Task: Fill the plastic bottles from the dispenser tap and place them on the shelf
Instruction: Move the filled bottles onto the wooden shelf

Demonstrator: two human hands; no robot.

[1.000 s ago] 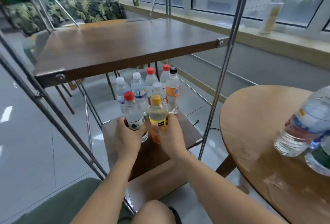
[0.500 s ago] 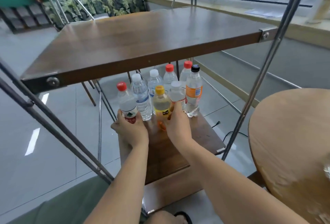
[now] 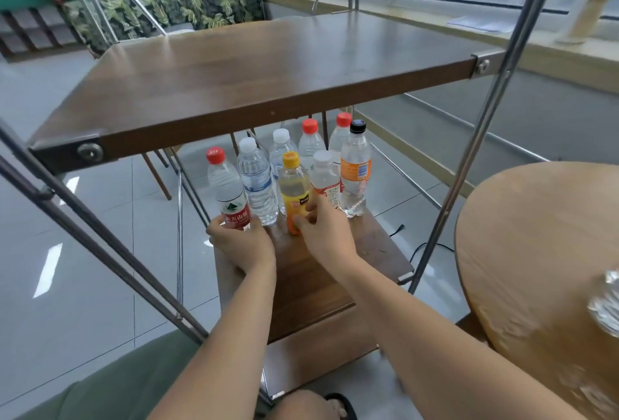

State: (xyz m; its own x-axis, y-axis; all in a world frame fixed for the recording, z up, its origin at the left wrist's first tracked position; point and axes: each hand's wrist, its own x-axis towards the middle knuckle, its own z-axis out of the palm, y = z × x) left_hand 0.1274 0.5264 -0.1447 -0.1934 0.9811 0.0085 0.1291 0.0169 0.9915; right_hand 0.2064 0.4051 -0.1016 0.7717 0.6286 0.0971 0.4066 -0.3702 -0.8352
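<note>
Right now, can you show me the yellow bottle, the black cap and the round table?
yellow bottle (image 3: 295,200): head view, on its yellow label.
black cap (image 3: 357,126): head view, on the cap's side.
round table (image 3: 536,235): head view, on bare wooden top.

Eight capped plastic bottles (image 3: 258,181) stand upright, clustered on the lower wooden shelf (image 3: 375,245).

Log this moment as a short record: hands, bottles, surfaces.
left hand: grips the base of the red-labelled bottle
right hand: grips the lower part of the yellow-capped bottle
bottles on lower shelf: eight, upright, capped, clustered at the far end
lower shelf: wooden, beneath the upper shelf
round table: to the right
</note>
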